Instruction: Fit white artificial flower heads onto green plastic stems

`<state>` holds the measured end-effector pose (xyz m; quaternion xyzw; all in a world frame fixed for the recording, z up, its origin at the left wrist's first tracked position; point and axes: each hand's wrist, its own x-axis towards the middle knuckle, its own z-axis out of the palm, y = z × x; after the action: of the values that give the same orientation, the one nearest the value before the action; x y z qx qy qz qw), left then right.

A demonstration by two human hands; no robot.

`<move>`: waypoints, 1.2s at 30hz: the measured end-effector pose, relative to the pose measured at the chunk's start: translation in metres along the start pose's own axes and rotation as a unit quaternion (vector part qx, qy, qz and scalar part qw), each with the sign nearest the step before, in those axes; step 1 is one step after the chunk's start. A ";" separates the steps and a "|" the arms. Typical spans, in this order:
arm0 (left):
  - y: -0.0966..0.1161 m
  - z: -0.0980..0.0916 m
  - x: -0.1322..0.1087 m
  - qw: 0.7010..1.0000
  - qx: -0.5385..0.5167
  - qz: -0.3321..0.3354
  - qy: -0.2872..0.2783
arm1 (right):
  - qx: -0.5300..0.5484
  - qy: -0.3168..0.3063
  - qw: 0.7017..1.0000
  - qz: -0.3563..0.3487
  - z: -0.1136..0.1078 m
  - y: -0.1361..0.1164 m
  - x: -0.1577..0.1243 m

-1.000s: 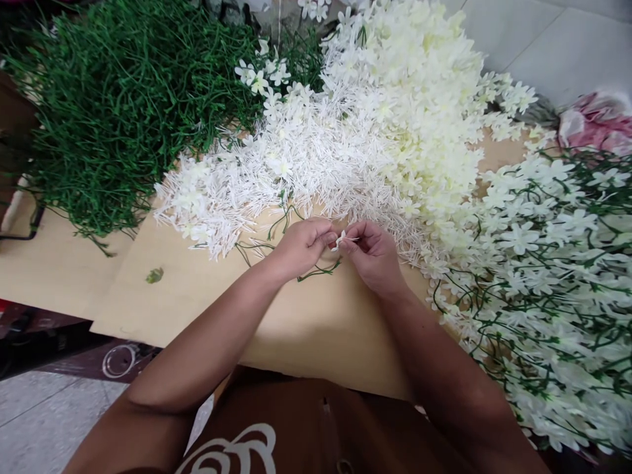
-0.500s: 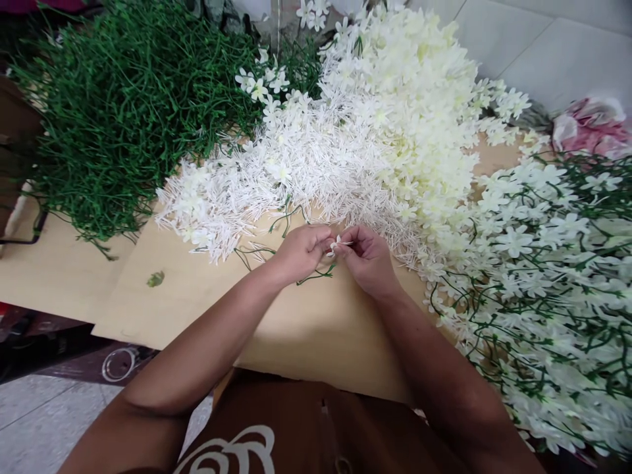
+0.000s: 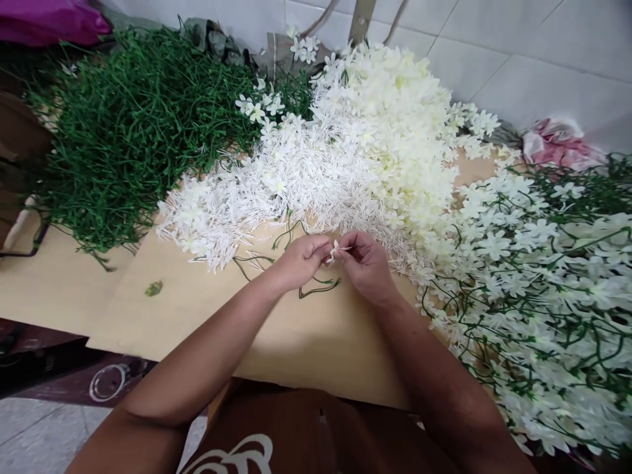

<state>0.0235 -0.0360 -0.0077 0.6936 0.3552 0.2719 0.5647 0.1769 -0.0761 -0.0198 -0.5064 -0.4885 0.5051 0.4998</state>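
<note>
My left hand (image 3: 305, 261) and my right hand (image 3: 366, 264) meet over the cardboard, fingertips pinched. Between them is a small white artificial flower (image 3: 334, 251); my left fingers grip its petal side. In my right fingers is a thin white stamen (image 3: 347, 248) at the flower's centre. How far it passes through the flower is hidden by the fingers. Under my hands lie a few green plastic stems (image 3: 320, 289). Just beyond them spreads a heap of white stamens (image 3: 340, 178), which runs into a pile of cream-white flower heads (image 3: 415, 125).
A tangled mound of green stems (image 3: 143, 125) stands at the left. Flowers on stems (image 3: 543, 303) cover the right side. A dry leaf-like scrap (image 3: 153, 288) lies on the cardboard (image 3: 187, 316). A pink and white bag (image 3: 557, 145) rests by the tiled wall (image 3: 543, 39).
The camera view has tilted up a little, showing more wall. My hands stay together on the flower, with only a slight shift of the fingers.
</note>
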 end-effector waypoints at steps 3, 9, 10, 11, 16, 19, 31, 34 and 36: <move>-0.003 0.001 0.000 1.000 -0.015 0.011 -0.014 | -0.008 -0.018 1.000 0.004 0.002 0.003 -0.001; -0.004 -0.004 0.002 0.995 0.080 0.032 -0.039 | -0.060 -0.017 0.998 -0.008 -0.006 -0.002 -0.004; -0.002 -0.007 0.001 0.990 0.127 0.049 -0.029 | -0.070 -0.006 0.997 -0.014 -0.008 -0.005 -0.005; 0.002 -0.010 0.001 0.983 0.173 0.067 -0.013 | -0.078 0.009 0.997 -0.021 -0.011 -0.009 -0.007; 0.022 -0.028 -0.008 0.974 0.194 0.086 0.085 | -0.047 0.085 0.994 -0.052 -0.018 -0.025 -0.013; 0.029 -0.031 -0.020 0.984 0.161 0.067 0.043 | -0.045 0.087 0.994 -0.052 -0.016 -0.030 -0.017; 0.039 -0.015 -0.049 0.980 0.146 0.137 -0.019 | -0.031 -0.048 0.993 0.101 -0.026 -0.040 -0.043; 0.035 -0.019 -0.047 0.998 -0.019 0.060 0.020 | -0.128 -0.120 0.980 0.093 -0.036 -0.043 -0.037; 0.032 -0.020 -0.046 0.998 -0.054 0.025 0.037 | -0.260 -0.001 0.965 0.032 -0.040 -0.043 -0.021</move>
<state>-0.0139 -0.0639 0.0287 0.6601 0.3427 0.3302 0.5812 0.2174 -0.0971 0.0233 -0.6338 -0.5871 0.3771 0.3338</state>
